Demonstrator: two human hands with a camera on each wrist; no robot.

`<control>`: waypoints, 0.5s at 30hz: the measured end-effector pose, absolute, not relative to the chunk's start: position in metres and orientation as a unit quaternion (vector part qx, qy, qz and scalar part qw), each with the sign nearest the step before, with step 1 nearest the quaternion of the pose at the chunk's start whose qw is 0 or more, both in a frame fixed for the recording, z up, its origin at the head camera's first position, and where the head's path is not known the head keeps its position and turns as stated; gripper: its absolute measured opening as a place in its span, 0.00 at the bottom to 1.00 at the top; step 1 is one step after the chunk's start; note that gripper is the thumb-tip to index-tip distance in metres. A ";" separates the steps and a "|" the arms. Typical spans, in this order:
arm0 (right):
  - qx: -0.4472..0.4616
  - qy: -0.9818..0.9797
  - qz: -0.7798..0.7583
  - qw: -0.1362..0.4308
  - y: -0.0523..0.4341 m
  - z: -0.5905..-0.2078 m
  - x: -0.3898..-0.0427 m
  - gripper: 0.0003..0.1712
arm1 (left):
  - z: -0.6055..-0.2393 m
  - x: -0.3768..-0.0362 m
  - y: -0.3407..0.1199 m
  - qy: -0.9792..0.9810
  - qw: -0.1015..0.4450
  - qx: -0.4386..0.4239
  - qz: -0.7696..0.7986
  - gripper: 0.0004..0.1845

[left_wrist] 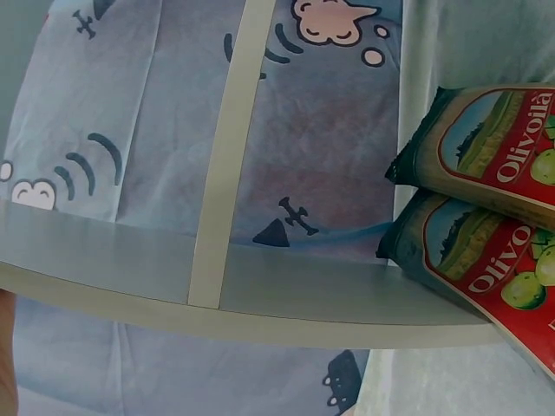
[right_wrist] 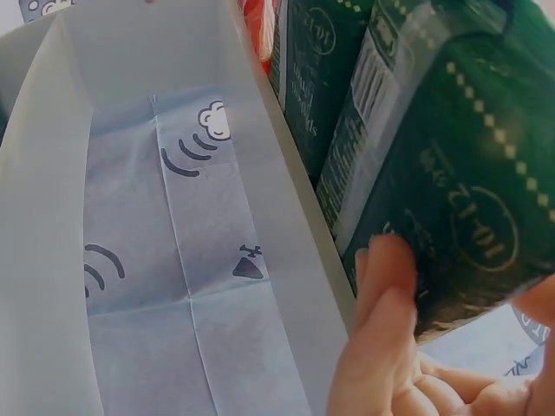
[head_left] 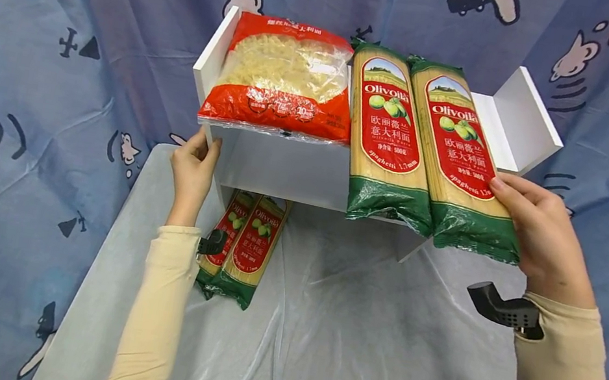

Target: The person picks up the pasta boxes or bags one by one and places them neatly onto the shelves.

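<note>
My right hand [head_left: 548, 236] grips the lower right side of a spaghetti packet [head_left: 460, 138], thumb on its front. That packet leans on top of the white shelf [head_left: 284, 170], beside a second spaghetti packet [head_left: 388, 120]. In the right wrist view the fingers [right_wrist: 386, 286] press against the packet's green end [right_wrist: 468, 199]. At the shelf's left side my left hand [head_left: 193, 170] pinches the upright panel's edge between thumb and fingers. A red bag of short pasta [head_left: 292, 73] lies on the shelf's left part, above that hand.
Two more spaghetti packets, a front one [head_left: 257, 239] and one partly behind it [head_left: 228, 238], lean under the shelf at left. A white end panel [head_left: 527, 125] rises at the shelf's right. Grey cloth [head_left: 349, 328] covers the table; a patterned blue curtain [head_left: 147, 15] hangs behind.
</note>
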State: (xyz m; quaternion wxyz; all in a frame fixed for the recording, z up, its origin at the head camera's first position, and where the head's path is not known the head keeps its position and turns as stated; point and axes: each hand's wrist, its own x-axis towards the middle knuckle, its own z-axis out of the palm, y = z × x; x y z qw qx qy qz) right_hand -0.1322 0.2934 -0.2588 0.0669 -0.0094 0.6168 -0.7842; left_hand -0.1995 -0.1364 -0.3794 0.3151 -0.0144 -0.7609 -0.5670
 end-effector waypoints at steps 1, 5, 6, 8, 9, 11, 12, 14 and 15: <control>-0.011 0.614 -0.787 0.066 0.294 -0.260 -0.131 0.13 | -0.380 -0.200 -0.137 -0.761 0.315 -0.013 -0.567 0.12; -0.021 0.591 -0.804 0.063 0.293 -0.264 -0.128 0.14 | -0.380 -0.200 -0.137 -0.762 0.311 -0.008 -0.568 0.13; -0.022 0.585 -0.808 0.061 0.293 -0.265 -0.127 0.14 | -0.381 -0.201 -0.137 -0.762 0.310 -0.006 -0.568 0.13; -0.028 0.574 -0.817 0.055 0.291 -0.266 -0.126 0.14 | -0.381 -0.201 -0.136 -0.762 0.309 -0.003 -0.569 0.14; -0.031 0.567 -0.821 0.051 0.290 -0.268 -0.126 0.14 | -0.381 -0.200 -0.136 -0.763 0.308 -0.002 -0.569 0.14; -0.036 0.554 -0.831 0.036 0.289 -0.270 -0.125 0.14 | -0.380 -0.201 -0.135 -0.764 0.309 0.000 -0.567 0.14; -0.038 0.546 -0.837 0.027 0.288 -0.272 -0.124 0.14 | -0.380 -0.201 -0.135 -0.764 0.310 0.000 -0.566 0.14; -0.041 0.528 -0.848 0.008 0.287 -0.277 -0.121 0.15 | -0.380 -0.201 -0.135 -0.765 0.312 0.001 -0.564 0.14; -0.040 0.518 -0.854 -0.002 0.286 -0.280 -0.119 0.15 | -0.380 -0.200 -0.135 -0.766 0.312 0.002 -0.562 0.13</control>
